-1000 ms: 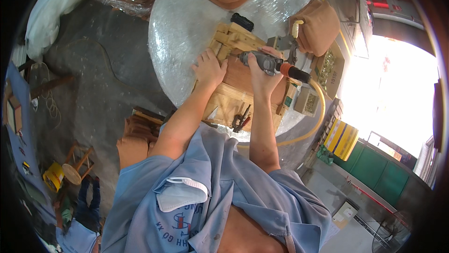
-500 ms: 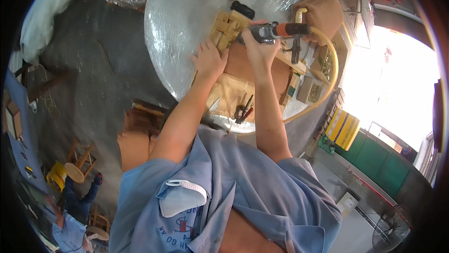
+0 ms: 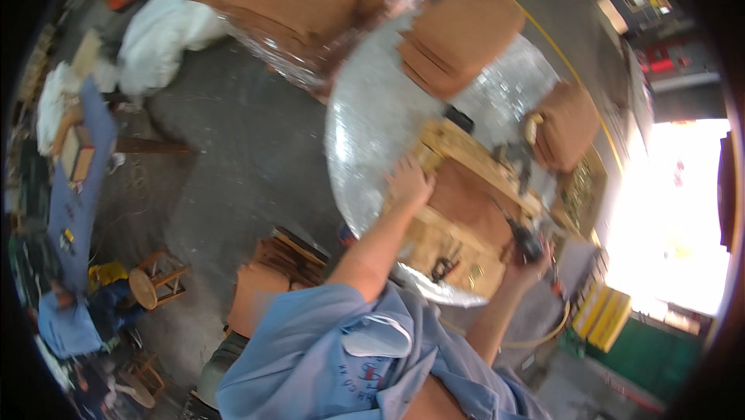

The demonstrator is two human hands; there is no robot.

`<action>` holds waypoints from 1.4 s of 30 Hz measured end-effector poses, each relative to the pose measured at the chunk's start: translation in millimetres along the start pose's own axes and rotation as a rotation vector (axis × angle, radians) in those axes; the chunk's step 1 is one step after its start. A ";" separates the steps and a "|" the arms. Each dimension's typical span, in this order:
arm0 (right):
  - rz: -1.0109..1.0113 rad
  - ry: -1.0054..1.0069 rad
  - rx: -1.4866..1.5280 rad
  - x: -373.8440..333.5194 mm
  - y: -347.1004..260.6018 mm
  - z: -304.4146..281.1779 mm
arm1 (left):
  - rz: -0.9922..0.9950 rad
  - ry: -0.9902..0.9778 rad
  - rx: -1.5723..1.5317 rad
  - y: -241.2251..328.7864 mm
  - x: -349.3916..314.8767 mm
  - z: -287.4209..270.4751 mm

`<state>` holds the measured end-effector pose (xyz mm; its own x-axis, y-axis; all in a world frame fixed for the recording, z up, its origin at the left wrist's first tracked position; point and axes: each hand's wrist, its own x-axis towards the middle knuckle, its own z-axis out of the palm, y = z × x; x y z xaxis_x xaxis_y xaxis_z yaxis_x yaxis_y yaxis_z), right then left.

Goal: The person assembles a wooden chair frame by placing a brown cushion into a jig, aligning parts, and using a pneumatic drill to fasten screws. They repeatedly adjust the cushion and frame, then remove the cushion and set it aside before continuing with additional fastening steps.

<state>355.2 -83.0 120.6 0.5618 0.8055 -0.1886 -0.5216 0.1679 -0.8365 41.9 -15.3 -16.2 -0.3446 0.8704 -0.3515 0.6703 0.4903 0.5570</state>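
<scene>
My left hand [image 3: 410,181] lies flat with fingers spread on the left edge of a wooden frame [image 3: 475,148]. A brown sheet [image 3: 469,201] sits inside this frame. At the frame's right end, my right hand [image 3: 534,261] is closed around a black air tool [image 3: 526,241], partly blurred, with a yellow hose [image 3: 552,336] running below it. A pair of dark pliers [image 3: 444,266] rests on the frame's near board. Beyond the far corner lies a small black object [image 3: 459,118] whose kind I cannot make out.
The round table [image 3: 349,140] is wrapped in clear film. Brown stacked sheets [image 3: 466,32] and a second stack [image 3: 566,125] stand on it. A tray of brass-coloured small parts [image 3: 578,195] is at right. A wooden stool [image 3: 147,284] and a seated person [image 3: 74,323] are at far left.
The view has swung, so the table sits further right. My right hand has carried the air tool from the frame's far side down to its near right end. My left hand stays on the frame.
</scene>
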 end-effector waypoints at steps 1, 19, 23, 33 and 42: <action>0.097 0.171 0.037 -5.7 -10.2 -15.8 | 0.010 0.034 -0.009 -4.8 0.0 4.1; 0.301 0.891 1.014 82.1 48.5 -277.7 | 0.043 0.196 0.080 11.7 -4.5 3.1; 0.414 0.907 1.033 117.2 62.2 -267.1 | -0.026 0.164 0.140 18.8 -8.3 1.4; 0.507 0.755 1.067 174.1 65.1 -274.5 | 0.017 0.267 0.199 10.9 -6.9 8.4; 0.625 0.607 1.197 137.4 53.5 -293.9 | -0.023 0.171 0.184 18.2 2.0 11.7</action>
<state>593.2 -130.4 -101.3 0.0711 0.6173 -0.7835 -0.8118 0.4923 0.3141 61.1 -5.2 -15.6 -0.4568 0.8615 -0.2217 0.7640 0.5076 0.3983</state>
